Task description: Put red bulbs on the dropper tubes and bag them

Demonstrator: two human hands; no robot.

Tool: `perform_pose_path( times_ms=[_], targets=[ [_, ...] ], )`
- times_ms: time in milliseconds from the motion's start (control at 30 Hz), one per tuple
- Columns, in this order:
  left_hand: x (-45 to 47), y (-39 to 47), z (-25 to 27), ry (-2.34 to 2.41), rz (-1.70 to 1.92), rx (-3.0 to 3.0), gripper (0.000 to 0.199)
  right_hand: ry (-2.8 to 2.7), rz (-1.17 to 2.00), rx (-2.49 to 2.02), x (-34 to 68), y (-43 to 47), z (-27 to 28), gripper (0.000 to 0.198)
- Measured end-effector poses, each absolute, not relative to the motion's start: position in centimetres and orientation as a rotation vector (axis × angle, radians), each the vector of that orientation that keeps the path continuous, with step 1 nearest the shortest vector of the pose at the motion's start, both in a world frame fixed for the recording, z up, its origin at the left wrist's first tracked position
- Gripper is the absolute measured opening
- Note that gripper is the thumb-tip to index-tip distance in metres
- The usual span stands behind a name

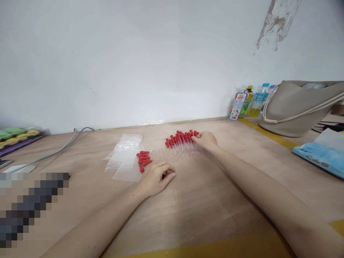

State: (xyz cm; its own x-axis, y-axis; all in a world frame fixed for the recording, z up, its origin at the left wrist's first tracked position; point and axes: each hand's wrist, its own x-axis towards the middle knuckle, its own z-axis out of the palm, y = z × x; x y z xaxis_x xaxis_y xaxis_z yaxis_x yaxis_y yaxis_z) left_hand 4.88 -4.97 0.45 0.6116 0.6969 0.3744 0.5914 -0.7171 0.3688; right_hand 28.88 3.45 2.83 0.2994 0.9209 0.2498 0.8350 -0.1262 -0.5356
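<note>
A row of clear droppers with red rubber bulbs point(179, 139) lies on the wooden table point(204, 200) near the wall. My right hand point(206, 139) reaches to the right end of that row, fingertips touching the red bulbs. My left hand point(157, 178) rests on the table with fingers curled in; whether it holds anything is hidden. Just left of it lie several loose red bulbs point(143, 160) and a few clear plastic bags point(125, 154). Bare glass tubes point(159, 148) lie between the bags and the row.
Drink bottles and a carton point(245, 102) stand against the wall at right, beside a beige tote bag point(295, 107). A blue tissue pack point(322, 156) lies at the right edge. A grey cable point(64, 145) and coloured trays point(16, 136) are at left.
</note>
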Motion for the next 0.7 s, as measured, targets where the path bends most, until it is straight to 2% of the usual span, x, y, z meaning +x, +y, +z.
perform_pose_path(
  times_ms=[200, 433, 633, 700],
  targets=[
    [4.8, -5.0, 0.7, 1.061, 0.739, 2.628, 0.013, -1.635, 0.076, -1.943, 28.7, 2.8, 2.2, 0.028],
    [4.9, -5.1, 0.5, 1.035, 0.731, 2.655, 0.013, -1.977, 0.009, -1.622, 23.6, 1.0, 2.4, 0.025],
    [4.0, -4.6, 1.1, 1.411, 1.256, 2.564, 0.013, -2.064, 0.079, -1.679, 17.5, 1.5, 2.2, 0.027],
    [2.7, -3.5, 1.9, 1.610, 1.315, 2.461, 0.013, -2.050, 0.118, -1.777, 16.4, 1.9, 2.3, 0.026]
  ],
)
